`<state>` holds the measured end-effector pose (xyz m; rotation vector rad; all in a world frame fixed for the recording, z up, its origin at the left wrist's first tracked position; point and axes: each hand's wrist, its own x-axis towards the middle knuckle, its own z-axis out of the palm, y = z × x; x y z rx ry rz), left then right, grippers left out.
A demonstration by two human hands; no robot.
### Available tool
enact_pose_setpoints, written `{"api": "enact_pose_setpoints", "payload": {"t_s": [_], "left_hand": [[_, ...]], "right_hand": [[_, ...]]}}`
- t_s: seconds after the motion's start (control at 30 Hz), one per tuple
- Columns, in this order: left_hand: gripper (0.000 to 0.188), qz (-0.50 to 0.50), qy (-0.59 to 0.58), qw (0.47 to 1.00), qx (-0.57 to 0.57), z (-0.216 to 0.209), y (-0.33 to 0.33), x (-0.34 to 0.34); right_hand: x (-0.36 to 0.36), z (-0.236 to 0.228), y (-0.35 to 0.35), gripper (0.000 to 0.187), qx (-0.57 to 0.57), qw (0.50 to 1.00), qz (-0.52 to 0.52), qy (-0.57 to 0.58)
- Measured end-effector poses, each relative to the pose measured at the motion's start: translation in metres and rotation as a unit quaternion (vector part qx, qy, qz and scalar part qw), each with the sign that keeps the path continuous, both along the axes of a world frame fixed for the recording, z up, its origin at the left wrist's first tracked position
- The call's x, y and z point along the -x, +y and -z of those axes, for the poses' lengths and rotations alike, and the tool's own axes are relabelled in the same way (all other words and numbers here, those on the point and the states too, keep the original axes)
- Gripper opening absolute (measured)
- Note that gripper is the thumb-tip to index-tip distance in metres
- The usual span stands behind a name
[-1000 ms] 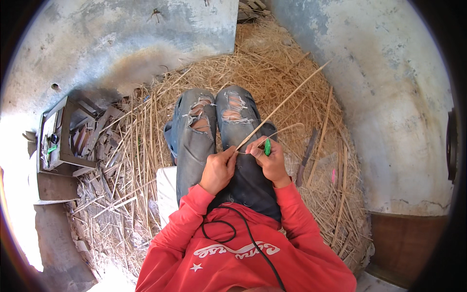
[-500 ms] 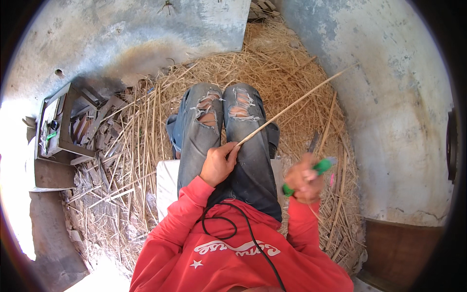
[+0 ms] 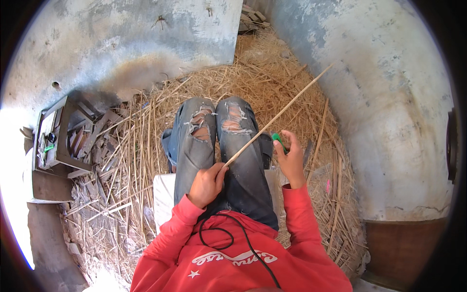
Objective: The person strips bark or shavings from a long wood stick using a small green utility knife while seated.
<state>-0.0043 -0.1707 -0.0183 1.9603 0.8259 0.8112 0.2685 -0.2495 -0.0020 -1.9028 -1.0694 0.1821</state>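
Observation:
A long, thin wooden stick slants up and right from above my lap, its far tip against the background of the right wall. My left hand is closed around its near end, by my left thigh. Right of my knees is my right hand, raised off the stick. Between its thumb and fingers sits a small green object; most of it is hidden, so its kind cannot be made out.
Loose straw and split strips cover the floor around my legs. A wooden frame stand with small items on it stands at the left, beside scrap wood. Worn walls close in ahead and at right.
My right hand has moved up and left from beside my hip, turning the green object. My left hand and the stick sit slightly lower and further left in view, as the whole view has shifted.

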Motion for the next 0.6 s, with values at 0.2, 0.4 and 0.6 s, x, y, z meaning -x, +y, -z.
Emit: {"api": "enact_pose_setpoints", "payload": {"t_s": [0.2,0.4,0.6], "left_hand": [[0.016,0.01,0.005,1.0,0.005,0.001,0.002,0.0],[0.012,-0.004,-0.02,0.999,-0.028,0.011,-0.002,-0.008],[0.014,-0.009,0.026,1.0,-0.01,0.009,-0.002,-0.013]], "right_hand": [[-0.037,-0.003,0.035,0.023,-0.05,0.999,-0.012,0.001],[0.0,0.022,0.031,0.019,-0.093,0.99,-0.108,-0.009],[0.035,0.012,0.017,0.02,-0.06,0.983,-0.174,0.014]]}}
